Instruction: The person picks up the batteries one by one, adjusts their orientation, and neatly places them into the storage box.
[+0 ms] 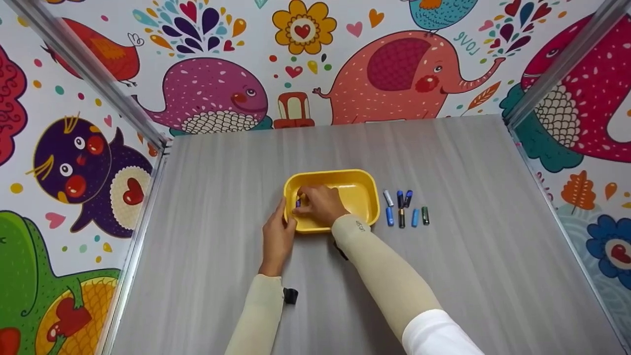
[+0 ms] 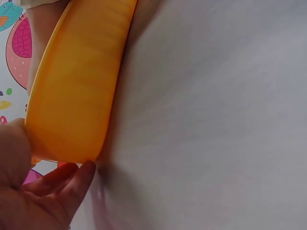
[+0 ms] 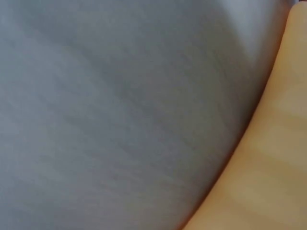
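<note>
A yellow tray (image 1: 359, 199) sits on the table. My left hand (image 1: 277, 241) lies against its left end, fingers along the outer wall and thumb by the near corner. In the left wrist view, the fingers (image 2: 79, 184) of that hand touch the end of the tray (image 2: 76, 91), fairly straight. Inside the tray, at its left end, my right hand (image 1: 323, 204) pinches a small purple cylinder (image 1: 297, 203), partly hidden by the fingers. The right wrist view shows the tray's outer wall (image 3: 268, 172) but no fingers.
To the right of the tray, several small battery-like cylinders stand or lie in two rough rows, among them a silver one (image 1: 388, 198), a blue one (image 1: 390, 216) and a green one (image 1: 425, 216). Patterned walls (image 1: 296, 69) border the grey table (image 1: 217, 177).
</note>
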{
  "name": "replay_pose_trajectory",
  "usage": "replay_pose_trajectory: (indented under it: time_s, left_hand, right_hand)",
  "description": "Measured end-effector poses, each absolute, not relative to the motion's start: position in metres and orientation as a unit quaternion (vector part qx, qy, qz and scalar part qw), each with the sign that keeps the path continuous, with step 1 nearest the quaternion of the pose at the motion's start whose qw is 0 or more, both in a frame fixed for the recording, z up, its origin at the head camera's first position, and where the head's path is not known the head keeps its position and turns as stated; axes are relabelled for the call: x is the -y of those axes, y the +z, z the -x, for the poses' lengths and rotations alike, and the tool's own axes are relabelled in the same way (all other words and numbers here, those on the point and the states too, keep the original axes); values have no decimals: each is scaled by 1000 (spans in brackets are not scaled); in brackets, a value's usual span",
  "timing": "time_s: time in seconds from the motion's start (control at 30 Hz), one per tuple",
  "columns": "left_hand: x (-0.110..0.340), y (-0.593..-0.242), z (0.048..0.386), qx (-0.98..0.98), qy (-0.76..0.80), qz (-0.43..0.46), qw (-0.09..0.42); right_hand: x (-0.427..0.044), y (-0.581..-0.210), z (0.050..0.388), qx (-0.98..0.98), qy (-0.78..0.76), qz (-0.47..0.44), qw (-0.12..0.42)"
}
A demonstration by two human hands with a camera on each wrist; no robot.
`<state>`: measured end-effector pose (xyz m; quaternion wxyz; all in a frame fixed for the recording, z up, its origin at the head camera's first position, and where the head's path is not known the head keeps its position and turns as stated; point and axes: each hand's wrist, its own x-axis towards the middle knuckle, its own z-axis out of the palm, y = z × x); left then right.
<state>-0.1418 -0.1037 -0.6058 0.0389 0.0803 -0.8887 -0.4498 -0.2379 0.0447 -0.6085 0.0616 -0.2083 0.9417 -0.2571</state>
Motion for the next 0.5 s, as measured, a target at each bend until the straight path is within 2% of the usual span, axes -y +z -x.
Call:
replay_pose_trajectory:
  time_s: [0.5]
  left_hand:
    - [104, -605, 143, 887, -452, -85, 30]
  right_hand:
    - [-43, -611, 237, -951, -202, 226, 65]
